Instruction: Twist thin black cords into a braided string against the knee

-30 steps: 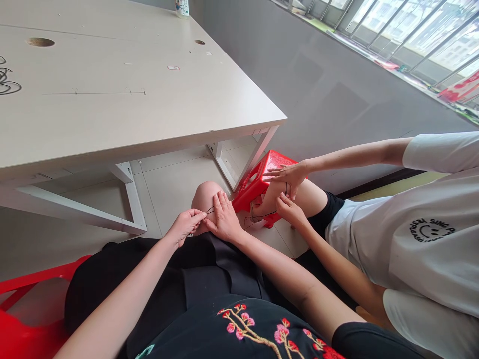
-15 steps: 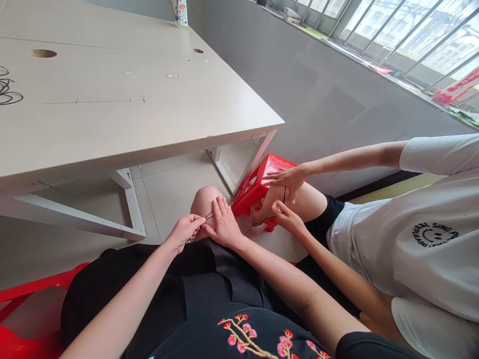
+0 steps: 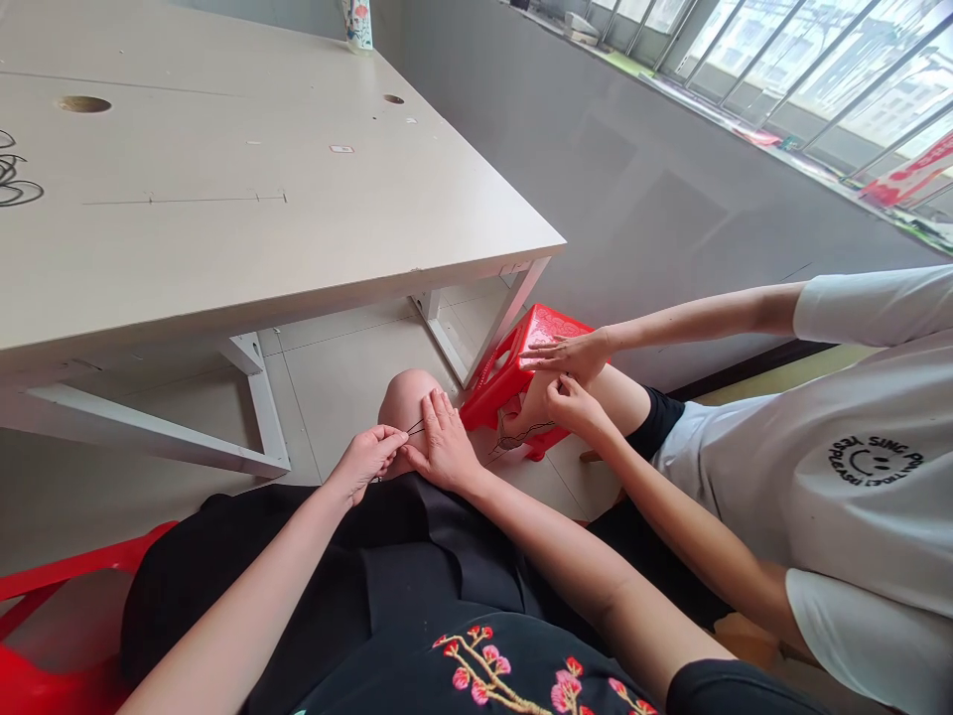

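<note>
A thin black cord (image 3: 416, 428) runs across my bare knee (image 3: 406, 397). Between thumb and forefinger, my left hand (image 3: 367, 461) pinches one end of it. My right hand (image 3: 447, 449) lies flat over the knee, fingers stretched out and side by side. The cord passes under that palm, where the rest is hidden. Black cloth (image 3: 298, 556) covers my lap below both hands.
To the right a person in a white shirt (image 3: 745, 427) works a black cord (image 3: 525, 432) on their own knee with both hands. A red plastic stool (image 3: 513, 367) stands before them. The white table (image 3: 313, 248) bears dark coiled cord (image 3: 13, 184) and a floral bottle (image 3: 358, 25).
My two hands have stayed nearly still on the knee. The co-worker's lower hand has moved up to meet their other hand at the knee.
</note>
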The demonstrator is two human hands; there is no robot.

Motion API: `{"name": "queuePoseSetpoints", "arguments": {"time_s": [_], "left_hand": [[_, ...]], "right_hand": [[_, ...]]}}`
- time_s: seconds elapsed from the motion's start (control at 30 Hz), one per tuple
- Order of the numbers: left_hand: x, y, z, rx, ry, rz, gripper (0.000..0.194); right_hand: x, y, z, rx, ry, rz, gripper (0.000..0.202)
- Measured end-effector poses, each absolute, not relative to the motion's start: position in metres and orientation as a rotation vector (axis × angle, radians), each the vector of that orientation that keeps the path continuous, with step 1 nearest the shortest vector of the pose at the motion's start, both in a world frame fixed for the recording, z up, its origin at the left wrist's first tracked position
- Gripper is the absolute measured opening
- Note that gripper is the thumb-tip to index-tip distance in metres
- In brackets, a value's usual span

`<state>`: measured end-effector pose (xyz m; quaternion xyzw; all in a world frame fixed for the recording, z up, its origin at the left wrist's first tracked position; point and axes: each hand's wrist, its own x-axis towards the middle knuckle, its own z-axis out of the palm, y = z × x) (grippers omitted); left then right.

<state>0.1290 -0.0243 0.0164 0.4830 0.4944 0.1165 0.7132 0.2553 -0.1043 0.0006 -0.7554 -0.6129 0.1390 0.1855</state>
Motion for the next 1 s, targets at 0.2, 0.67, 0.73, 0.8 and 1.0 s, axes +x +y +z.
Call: {"name": "queuePoseSetpoints", "arguments": {"time_s": [0.2, 0.67, 0.73, 0.8, 1.0], "left_hand": [[0.1256, -0.0246, 0.0146, 1.076, 1.086, 0.239, 0.031], [0.1272, -0.0265, 0.0176, 1.069, 1.096, 0.259, 0.021], [0.1268, -0.0266, 0.0173, 1.066, 1.097, 0.256, 0.022], [0.1266, -0.0270, 0.0171, 1.075, 1.094, 0.257, 0.025], [0.1303, -0.0311, 0.0220, 1.158, 1.144, 0.240, 0.028]], "right_hand": [[0.2546, -0.1046, 0.0020, -2.130, -1.711, 0.407, 0.082], [0.2529, -0.1063, 0.0030, -2.125, -1.703, 0.400, 0.082], [0.2529, -0.1065, 0.0027, -2.120, -1.714, 0.408, 0.081], [0.2529, -0.1067, 0.0017, -2.117, -1.719, 0.412, 0.082], [0.2513, -0.1081, 0.0007, -2.102, -1.708, 0.397, 0.081]]}}
